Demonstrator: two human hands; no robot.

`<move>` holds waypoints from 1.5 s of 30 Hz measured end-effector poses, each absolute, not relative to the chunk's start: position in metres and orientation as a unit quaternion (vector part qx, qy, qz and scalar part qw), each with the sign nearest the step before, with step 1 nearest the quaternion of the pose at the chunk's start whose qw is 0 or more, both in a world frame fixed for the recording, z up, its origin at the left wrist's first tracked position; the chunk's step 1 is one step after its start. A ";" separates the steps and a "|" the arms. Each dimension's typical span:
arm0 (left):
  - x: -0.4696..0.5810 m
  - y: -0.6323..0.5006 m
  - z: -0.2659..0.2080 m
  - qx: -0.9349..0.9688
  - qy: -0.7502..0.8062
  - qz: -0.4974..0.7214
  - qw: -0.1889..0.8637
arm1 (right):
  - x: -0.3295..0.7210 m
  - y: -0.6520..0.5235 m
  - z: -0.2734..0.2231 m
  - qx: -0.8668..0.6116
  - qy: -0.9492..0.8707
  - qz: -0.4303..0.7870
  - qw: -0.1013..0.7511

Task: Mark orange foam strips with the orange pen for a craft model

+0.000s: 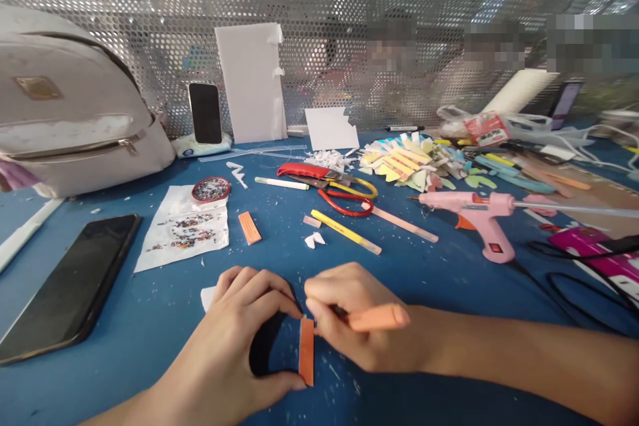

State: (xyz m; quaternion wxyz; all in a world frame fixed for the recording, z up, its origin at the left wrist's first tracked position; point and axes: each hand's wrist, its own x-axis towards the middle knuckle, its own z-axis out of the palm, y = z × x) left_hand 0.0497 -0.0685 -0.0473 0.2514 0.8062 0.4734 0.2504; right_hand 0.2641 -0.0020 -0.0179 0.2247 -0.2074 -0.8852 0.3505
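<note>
My left hand (244, 326) pins a small orange strip (307, 353) on the blue table, thumb at its near end and index finger at its far end. An orange marker (377, 318) is gripped in my right hand (354, 313), its tip low by the strip's right edge and partly hidden by my fingers. Beyond my hands lies a second orange piece (249, 227) with lines on it. A yellow marker (345, 231), a peach marker (399, 221) and small white paper scraps (314, 239) are farther forward.
Red-handled shears (304, 172) and scissors (349, 201) lie mid-table. A pink glue gun (479, 213) with a cord is at right, beyond it a heap of paper scraps (409, 160). At left are a phone (70, 286), a backpack (74, 106) and beads on paper (190, 233).
</note>
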 end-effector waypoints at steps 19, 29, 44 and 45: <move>0.047 -0.072 -0.039 0.841 0.436 0.236 0.217 | 0.274 0.015 -0.020 -0.300 -0.774 0.489 0.267; 0.062 -0.075 -0.040 0.855 0.458 0.207 0.128 | 0.273 0.023 -0.025 -0.298 -0.735 0.530 0.300; 0.039 -0.060 -0.035 0.830 0.449 0.188 0.273 | 0.271 -0.004 -0.025 -0.228 -0.724 0.626 0.179; 0.039 -0.060 -0.035 0.825 0.454 0.190 0.278 | 0.271 -0.005 -0.026 -0.231 -0.733 0.613 0.182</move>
